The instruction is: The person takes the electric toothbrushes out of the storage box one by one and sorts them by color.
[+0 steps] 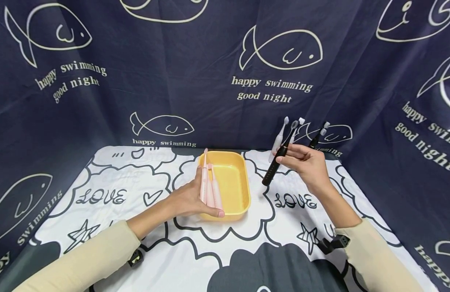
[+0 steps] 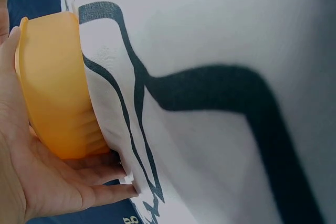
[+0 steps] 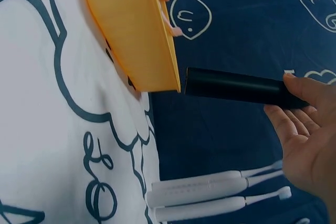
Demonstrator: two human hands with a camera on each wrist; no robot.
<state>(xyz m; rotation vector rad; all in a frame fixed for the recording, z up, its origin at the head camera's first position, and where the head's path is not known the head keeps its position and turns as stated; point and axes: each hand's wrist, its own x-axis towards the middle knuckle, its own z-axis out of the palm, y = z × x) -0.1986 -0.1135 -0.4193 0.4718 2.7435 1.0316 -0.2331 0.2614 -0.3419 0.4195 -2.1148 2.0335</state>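
Note:
My left hand (image 1: 190, 198) grips the left side of a yellow plastic bin (image 1: 234, 184), its thumb at the near rim and its fingers along the outer wall. Several pink electric toothbrushes (image 1: 216, 194) lean inside the bin at its left. To the right of the bin, my right hand (image 1: 309, 166) pinches a black electric toothbrush (image 1: 273, 169), held tilted above the cloth with its brush head up. In the right wrist view, the base of this black handle (image 3: 226, 85) is close to the bin's rim (image 3: 176, 72), with a gap between.
White electric toothbrushes (image 1: 277, 142) stand behind my right hand at the back of the table. More black toothbrushes (image 1: 314, 140) stand right of them, partly hidden by the hand. A white patterned cloth (image 1: 144, 178) covers the table; dark blue curtains (image 1: 210, 81) hang behind and at both sides.

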